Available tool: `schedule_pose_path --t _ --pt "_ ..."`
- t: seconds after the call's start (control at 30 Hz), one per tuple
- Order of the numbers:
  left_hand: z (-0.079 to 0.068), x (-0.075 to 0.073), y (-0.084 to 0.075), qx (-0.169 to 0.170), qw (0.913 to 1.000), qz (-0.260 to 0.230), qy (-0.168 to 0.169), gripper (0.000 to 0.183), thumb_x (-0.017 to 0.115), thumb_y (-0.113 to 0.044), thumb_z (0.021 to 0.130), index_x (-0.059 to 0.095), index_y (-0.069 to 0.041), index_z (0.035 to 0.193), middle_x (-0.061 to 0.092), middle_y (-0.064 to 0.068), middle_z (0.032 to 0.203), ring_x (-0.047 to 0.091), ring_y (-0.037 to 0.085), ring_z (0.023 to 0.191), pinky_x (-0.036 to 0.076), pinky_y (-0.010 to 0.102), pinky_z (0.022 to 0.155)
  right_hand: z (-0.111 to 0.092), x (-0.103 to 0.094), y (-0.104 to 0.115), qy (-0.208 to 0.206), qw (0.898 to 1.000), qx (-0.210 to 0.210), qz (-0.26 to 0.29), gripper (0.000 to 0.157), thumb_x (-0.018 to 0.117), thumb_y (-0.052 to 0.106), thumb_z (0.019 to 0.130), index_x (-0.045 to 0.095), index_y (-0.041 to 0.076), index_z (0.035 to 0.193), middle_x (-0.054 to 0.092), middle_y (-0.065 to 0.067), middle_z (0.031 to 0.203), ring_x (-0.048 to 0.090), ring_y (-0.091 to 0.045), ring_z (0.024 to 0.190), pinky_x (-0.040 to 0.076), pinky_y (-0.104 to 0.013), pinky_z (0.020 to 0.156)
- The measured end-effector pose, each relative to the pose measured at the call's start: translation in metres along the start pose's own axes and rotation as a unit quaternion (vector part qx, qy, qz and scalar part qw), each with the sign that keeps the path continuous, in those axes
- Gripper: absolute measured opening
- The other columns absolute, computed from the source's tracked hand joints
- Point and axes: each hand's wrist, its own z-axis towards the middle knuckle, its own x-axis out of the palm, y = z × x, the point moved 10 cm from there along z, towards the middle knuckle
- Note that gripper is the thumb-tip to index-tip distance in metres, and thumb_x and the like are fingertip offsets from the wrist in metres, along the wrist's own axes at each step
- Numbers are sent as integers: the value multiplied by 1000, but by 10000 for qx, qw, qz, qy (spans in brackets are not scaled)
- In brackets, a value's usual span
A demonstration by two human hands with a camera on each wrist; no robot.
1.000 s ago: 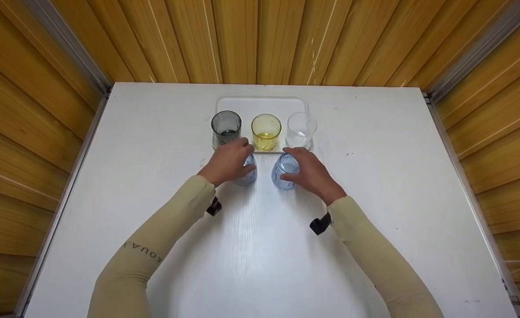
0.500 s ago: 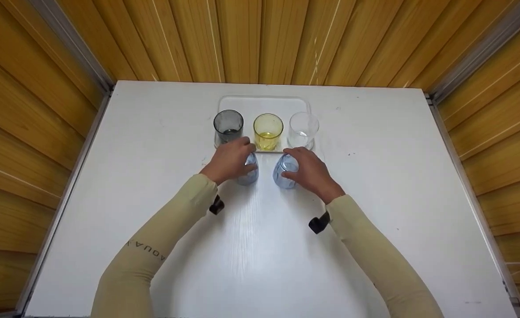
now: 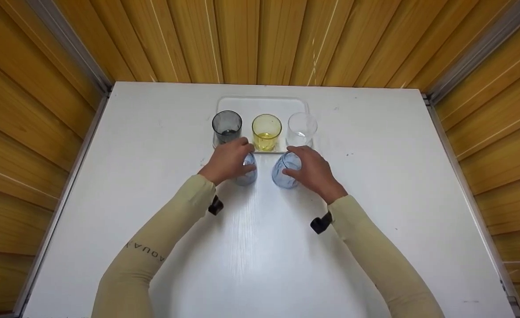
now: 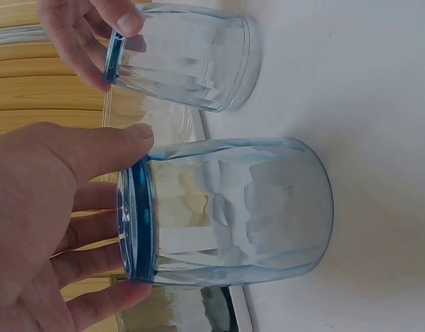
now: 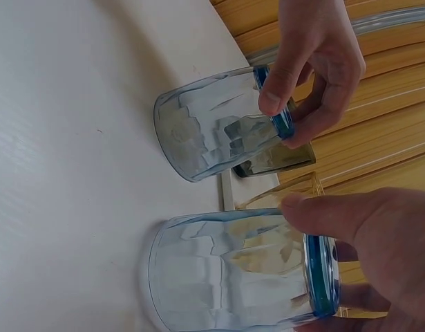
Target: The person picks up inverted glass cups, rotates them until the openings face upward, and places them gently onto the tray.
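gripping blue glasses [image 4: 226, 221]; white table [image 3: 251, 251], wood-plank walls [image 3: 237, 42]

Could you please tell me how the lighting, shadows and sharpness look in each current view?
Head view: pale glare on the table, soft shadows either side of it, thin glints on the wall; left wrist view: turned sideways, fine detail looking slightly smeared on the left blue glass; right wrist view: also sideways, a soft-edged dark shadow band near the top.

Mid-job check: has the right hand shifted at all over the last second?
Yes, slightly: in the head view, the right hand's fingertips now sit a little farther to the right of the yellow glass.
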Motion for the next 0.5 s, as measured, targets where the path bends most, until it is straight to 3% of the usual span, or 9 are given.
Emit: schedule_pose_path --t 0.5 --pt "1 0 -2 15 10000 7 74 44 76 -33 82 65 -7 116 63 9 111 63 24 98 55 44 81 -5 -18 -1 -636 9979 -83 82 63 70 41 86 50 15 140 57 -8 134 54 -26 123 45 -47 102"
